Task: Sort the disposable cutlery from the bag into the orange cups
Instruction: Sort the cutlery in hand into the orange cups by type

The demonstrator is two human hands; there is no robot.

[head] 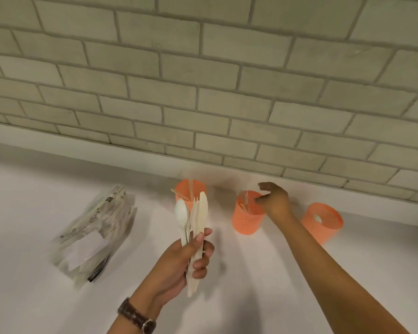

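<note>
Gripped in left hand point(181, 261): cutlery bundle point(199, 213) (spoon, fork, knife), above counter point(251, 273). Right hand point(274, 202) loose-fingered, apparently empty, at middle cup point(247, 218) rim. Bag point(94, 227) at left. Risk: tipping light cup; bundle fanning, slipping.

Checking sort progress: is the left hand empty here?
No, the left hand grips a bundle of cutlery, with a white spoon and a knife showing at its top.

L grip point(193, 255) curled, raised; R grip point(274, 201) fwd, fingers loose
</note>
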